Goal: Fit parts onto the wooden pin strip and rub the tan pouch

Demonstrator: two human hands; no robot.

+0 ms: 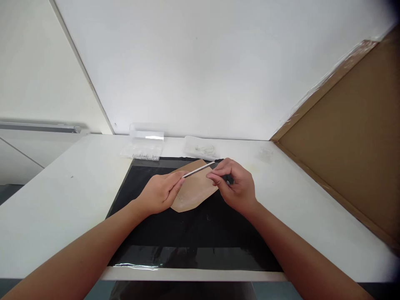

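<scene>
My left hand (163,191) pinches one end of a thin white strip (198,169) between thumb and fingers. The strip slants up to the right, above a tan sheet with angled corners (193,193). My right hand (233,181) is closed in a pinch just beyond the strip's far end. Whatever its fingertips hold, if anything, is too small to make out. Beneath both hands lies a black mat (193,233) under a clear glossy cover, and the tan sheet rests on it, partly hidden by my left hand.
At the back of the white table (78,200) stand a clear plastic box with its lid up (143,146) and a shallow white tray (201,148) of small pale pieces. A small clear item (265,154) lies to their right. A brown cardboard panel (350,137) bounds the right side.
</scene>
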